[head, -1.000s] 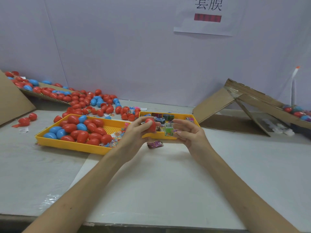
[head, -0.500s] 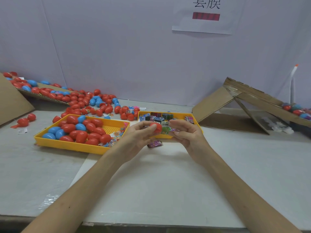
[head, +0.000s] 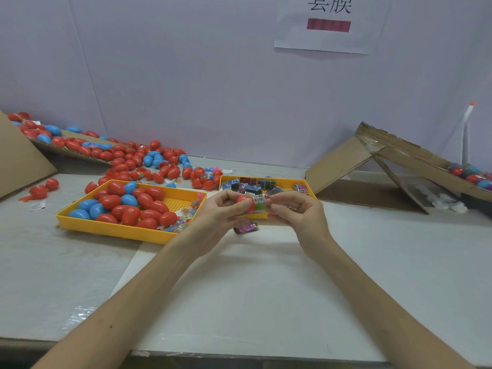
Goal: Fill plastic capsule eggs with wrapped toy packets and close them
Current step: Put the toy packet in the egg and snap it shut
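Pushing the wrapped packet (head: 259, 205) into the red capsule egg (head: 246, 202) looks like your step. Your left hand (head: 218, 217) grips the egg and your right hand (head: 295, 214) pinches the packet, which meets the egg's mouth between your hands. Hold the egg steady, feed the packet end-first, and tuck its corners inside before closing.

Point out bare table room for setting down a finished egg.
Bare: the white sheet between the forearms down to the near edge, and right of the right hand, before the cardboard ramp; the grey tabletop in front of the egg tray. Crowded: that tray, the packet tray, the loose eggs behind, a purple packet below the left hand.
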A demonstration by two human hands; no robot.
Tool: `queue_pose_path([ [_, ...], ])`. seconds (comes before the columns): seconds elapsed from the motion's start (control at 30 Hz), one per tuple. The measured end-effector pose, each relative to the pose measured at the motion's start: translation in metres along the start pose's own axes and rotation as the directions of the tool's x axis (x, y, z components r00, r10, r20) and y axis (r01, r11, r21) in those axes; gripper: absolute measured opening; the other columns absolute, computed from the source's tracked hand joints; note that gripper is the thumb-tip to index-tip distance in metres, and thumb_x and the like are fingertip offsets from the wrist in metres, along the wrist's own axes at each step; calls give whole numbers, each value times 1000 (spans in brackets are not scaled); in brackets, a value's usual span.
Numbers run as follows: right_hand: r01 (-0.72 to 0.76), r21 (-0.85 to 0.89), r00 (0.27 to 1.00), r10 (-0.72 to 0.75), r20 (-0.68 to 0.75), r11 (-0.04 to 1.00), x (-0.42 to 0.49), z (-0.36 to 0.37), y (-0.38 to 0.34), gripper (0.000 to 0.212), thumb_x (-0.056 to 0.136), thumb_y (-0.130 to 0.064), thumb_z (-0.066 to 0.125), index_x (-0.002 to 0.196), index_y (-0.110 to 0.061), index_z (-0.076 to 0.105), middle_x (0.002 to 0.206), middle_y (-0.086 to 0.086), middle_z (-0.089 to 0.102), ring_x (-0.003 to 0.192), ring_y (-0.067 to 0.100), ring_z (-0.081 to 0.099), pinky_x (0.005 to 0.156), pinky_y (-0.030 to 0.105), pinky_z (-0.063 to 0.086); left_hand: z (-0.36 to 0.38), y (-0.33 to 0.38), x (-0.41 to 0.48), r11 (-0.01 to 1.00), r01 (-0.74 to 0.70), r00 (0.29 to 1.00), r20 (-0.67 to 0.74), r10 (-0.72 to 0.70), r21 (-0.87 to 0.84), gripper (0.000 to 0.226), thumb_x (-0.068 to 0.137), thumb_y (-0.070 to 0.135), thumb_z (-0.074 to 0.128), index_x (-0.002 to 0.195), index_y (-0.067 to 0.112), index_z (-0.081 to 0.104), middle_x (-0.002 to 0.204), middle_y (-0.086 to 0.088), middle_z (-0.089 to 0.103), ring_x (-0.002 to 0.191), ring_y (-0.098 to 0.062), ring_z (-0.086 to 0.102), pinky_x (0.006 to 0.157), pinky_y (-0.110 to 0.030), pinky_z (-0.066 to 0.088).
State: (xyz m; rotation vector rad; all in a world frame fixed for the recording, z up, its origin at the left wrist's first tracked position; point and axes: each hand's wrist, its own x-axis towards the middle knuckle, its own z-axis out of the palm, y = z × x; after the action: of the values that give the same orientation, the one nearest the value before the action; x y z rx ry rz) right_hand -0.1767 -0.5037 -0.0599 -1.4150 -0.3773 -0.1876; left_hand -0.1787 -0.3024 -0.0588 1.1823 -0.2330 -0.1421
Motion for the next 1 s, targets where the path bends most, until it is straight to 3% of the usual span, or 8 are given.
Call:
queue_pose_path([
  [0.07, 24, -79, 999, -28, -45, 997, 0, -2, -1, 11, 87, -2, 73, 93, -10, 77, 91, 7, 77, 88, 19, 74, 72, 27, 58, 0, 0, 0, 1000, 2, 1000, 16, -2, 7, 27, 76, 18, 78, 94, 7, 63, 103, -16, 71, 101, -29, 71, 93, -39, 59],
  [0.17, 14, -134, 1000, -16, -13, 991, 0, -1, -2, 10, 91, -12, 71, 99, -12, 77, 92, -1, 76, 88, 11, 71, 71, 23, 56, 1, 0, -1, 999, -2, 997, 79, -1, 43, 24, 78, 17, 77, 94, 8, 62, 95, -10, 75, 91, -22, 73, 75, -28, 60],
  [0.27, 3, -123, 999, 2, 41, 992, -2, 4, -2, 9, 90, -7, 71, 93, -12, 77, 88, -4, 76, 86, 8, 71, 70, 19, 55, 3, 0, -3, 996, -22, 994, 104, 13, 88, 22, 80, 16, 76, 93, 8, 60, 86, -6, 74, 81, -18, 71, 67, -23, 56],
  [0.53, 39, -153, 995, -24, 100, 987, -5, 5, -8, 14, 88, -3, 73, 85, -17, 76, 81, -3, 75, 78, 10, 72, 69, 19, 55, 4, 2, -5, 982, -47, 997, 74, 34, 180, 28, 76, 21, 79, 92, 8, 60, 85, -3, 73, 77, -15, 69, 67, -24, 54],
  [0.73, 76, -212, 996, -66, 52, 974, -5, 5, -5, 17, 88, -3, 74, 83, -20, 76, 83, 3, 76, 79, 17, 74, 71, 26, 58, 6, 0, -5, 971, -55, 997, 70, 40, 234, 24, 72, 27, 83, 83, 16, 64, 85, -3, 70, 76, -16, 60, 65, -29, 47],
  [0.87, 95, -215, 995, -88, 40, 972, -5, 5, -7, 16, 87, -3, 75, 82, -19, 75, 80, -2, 75, 76, 12, 71, 68, 19, 53, 4, 1, -4, 969, -61, 997, 62, 47, 240, 32, 68, 36, 88, 82, 17, 65, 86, -5, 71, 80, -25, 56, 65, -28, 49],
  [1.0, 108, -209, 994, -103, 32, 972, -5, 5, -10, 15, 86, -1, 75, 82, -15, 75, 78, -5, 74, 74, 8, 69, 66, 15, 50, 1, 2, -2, 965, -74, 997, 53, 63, 253, 20, 74, 29, 84, 79, 21, 66, 86, -3, 73, 77, -20, 62, 64, -27, 51],
])
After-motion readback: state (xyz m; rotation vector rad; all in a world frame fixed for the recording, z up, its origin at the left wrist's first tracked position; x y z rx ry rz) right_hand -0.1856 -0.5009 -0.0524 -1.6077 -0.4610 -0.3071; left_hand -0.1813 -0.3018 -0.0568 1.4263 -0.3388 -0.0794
